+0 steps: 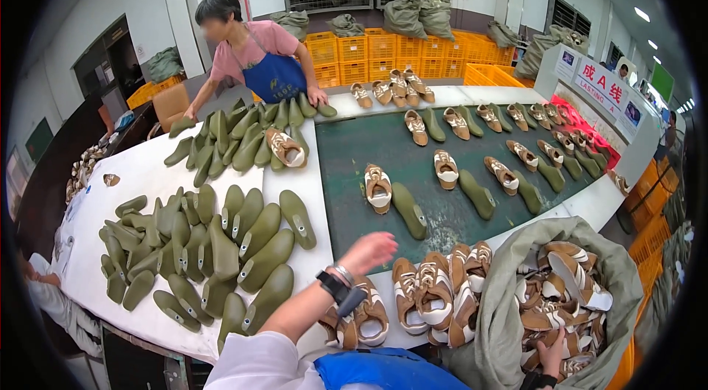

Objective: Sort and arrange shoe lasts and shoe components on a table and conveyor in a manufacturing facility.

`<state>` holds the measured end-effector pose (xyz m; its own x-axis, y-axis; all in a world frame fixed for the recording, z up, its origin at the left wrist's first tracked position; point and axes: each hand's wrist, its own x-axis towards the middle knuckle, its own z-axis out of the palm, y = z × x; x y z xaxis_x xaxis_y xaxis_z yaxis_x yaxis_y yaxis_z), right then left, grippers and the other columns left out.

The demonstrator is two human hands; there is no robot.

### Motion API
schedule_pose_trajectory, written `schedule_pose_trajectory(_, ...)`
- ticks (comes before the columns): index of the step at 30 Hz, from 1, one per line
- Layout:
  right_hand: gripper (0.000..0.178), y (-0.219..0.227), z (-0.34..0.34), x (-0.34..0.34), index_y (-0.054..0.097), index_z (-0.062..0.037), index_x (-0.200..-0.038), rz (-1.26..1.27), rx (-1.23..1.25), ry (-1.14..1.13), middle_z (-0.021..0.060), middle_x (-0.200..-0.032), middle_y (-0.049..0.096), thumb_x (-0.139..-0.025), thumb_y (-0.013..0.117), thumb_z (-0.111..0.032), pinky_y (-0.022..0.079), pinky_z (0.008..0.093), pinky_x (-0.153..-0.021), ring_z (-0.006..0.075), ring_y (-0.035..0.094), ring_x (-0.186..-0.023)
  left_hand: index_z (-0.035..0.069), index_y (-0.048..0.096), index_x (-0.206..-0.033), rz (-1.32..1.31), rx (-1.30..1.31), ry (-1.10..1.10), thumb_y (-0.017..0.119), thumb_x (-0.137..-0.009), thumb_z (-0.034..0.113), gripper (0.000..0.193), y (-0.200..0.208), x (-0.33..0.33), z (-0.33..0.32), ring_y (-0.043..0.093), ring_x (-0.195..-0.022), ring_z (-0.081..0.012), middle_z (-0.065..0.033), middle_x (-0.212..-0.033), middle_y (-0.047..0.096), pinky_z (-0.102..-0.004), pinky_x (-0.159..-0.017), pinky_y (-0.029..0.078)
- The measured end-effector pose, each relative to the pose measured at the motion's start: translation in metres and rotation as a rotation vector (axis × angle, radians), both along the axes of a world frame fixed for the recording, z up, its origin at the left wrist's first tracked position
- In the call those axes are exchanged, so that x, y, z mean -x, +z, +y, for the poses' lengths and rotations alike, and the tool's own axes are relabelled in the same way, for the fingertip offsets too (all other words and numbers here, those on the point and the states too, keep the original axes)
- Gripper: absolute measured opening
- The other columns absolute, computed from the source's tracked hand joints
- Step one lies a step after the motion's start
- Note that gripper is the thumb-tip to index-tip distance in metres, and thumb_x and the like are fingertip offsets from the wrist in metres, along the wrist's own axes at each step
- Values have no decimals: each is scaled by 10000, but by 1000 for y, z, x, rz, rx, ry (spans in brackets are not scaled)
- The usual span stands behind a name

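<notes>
My left hand (369, 252) hovers empty over the near edge of the green conveyor belt (346, 231), fingers loosely stretched to the right. My right hand (552, 352) reaches into a grey-green sack (501, 309) full of brown-and-white sneakers, its fingers on a sneaker (571, 349) there; other shoes partly hide the grip. Along the white near edge, between my hands, stand several brown sneakers (432, 287). On the belt, sneakers (378, 189) alternate with olive-green shoe lasts (408, 211) in rows. A large pile of lasts (195, 242) covers the white table to the left.
Across the table a person (258, 62) in a blue apron handles more lasts (236, 132), with one sneaker (286, 148) lying on them. Sneakers (398, 89) stand on the far ledge. Yellow crates (369, 51) and tied sacks (405, 16) line the wall. A white sign panel (599, 88) rises at the right.
</notes>
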<state>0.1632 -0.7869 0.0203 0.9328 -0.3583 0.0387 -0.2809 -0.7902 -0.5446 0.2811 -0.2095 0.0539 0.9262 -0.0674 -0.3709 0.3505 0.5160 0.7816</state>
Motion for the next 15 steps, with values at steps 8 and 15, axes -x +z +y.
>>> schedule_pose_trajectory(8,178,13,27,-11,523,-5,-943,-233,-15,-87,158,-855,586,-801,561,-108,449,358,-757,293,570,-830,37,474,-1183,-355,-295,-797,530,-898,170,320,64,57,-107,538,-1009,-110,-60,-1081,577,-249,-851,447)
schedule_pose_trajectory(15,522,-24,-13,-21,577,9,-1031,-131,-152,-302,173,-823,645,-759,650,-432,487,331,-669,213,624,-764,29,489,-1176,-365,-356,-954,544,-870,80,315,68,74,-144,550,-980,-117,-55,-1046,588,-253,-852,441)
